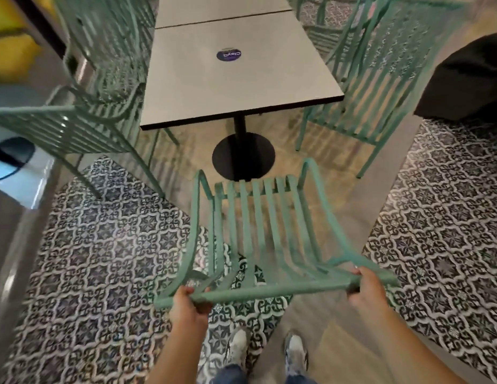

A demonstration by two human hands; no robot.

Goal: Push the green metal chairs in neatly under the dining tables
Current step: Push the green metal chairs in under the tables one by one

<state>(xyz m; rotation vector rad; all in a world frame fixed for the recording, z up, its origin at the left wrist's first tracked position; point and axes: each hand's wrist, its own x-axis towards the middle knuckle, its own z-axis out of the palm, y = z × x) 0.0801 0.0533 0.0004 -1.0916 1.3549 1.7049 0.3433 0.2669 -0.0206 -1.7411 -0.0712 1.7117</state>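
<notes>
We hold green metal chair with slat back point(258, 231) by its top bar. Our left hand point(190, 302) curls round bar near left end; our right hand point(365, 286) curls round bar near right end. Chair sits on patterned tile floor point(103, 259), near end of grey square desk with black round foot point(236, 67), seat not under it. Two more green metal chairs stand beside desk: one at left point(83, 120), one at right point(380, 87). Purple round sticker point(228, 55) lies on desk top.
</notes>
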